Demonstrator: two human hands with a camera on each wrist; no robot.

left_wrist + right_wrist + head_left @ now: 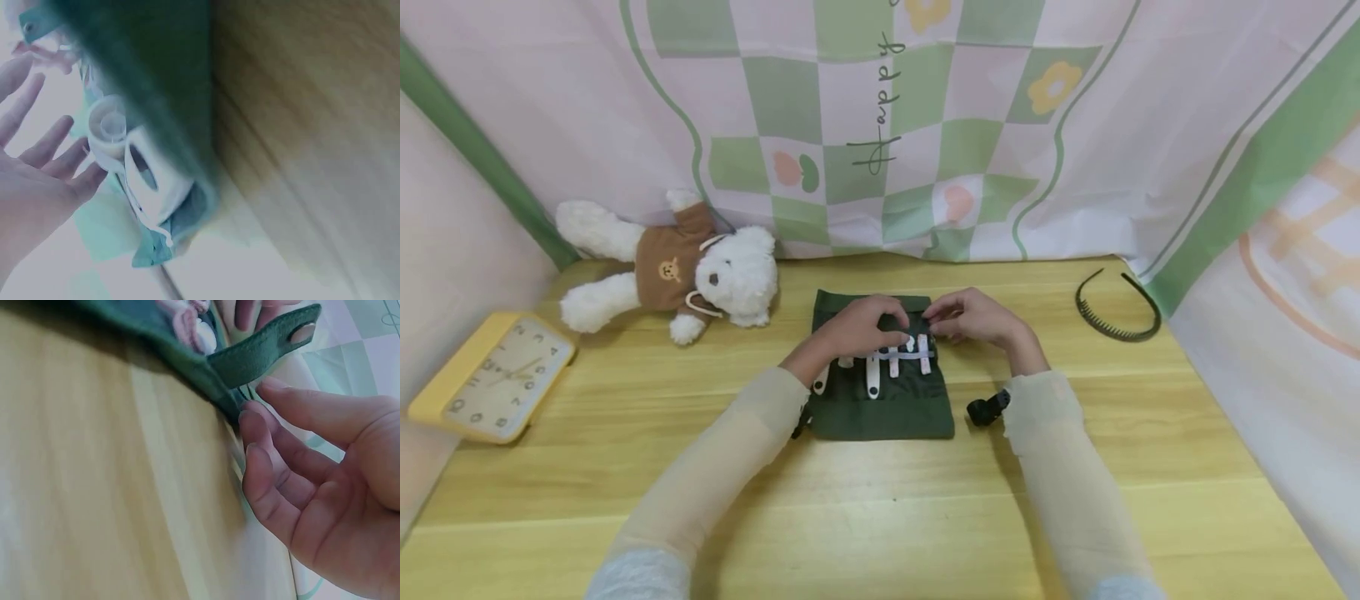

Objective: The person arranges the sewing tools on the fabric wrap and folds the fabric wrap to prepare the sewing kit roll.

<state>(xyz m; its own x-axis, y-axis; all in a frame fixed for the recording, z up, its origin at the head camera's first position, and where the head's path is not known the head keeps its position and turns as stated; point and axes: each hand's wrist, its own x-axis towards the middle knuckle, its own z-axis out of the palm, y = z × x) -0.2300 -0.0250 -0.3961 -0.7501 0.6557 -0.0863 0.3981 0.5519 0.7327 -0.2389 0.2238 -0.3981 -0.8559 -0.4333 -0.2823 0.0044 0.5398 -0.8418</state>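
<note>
A dark green fabric pouch (880,422) lies unfolded on the table, with a row of small items under a pale elastic band (910,356). White-handled pieces (873,379) and pink-patterned strips (924,354) are among them. My left hand (865,327) hovers over the pouch's upper middle, fingers spread and bent a little, holding nothing. The left wrist view shows a round whitish roll (109,128) by its fingertips. At the pouch's right edge, my right hand (973,318) pinches the fabric between thumb and fingers, beside a snap tab (269,350).
A white plush dog (737,271) in a brown top lies at the back left, near a yellow clock (512,379). A black toothed headband (1116,329) rests at the back right. Behind the table hangs a checked curtain (865,125).
</note>
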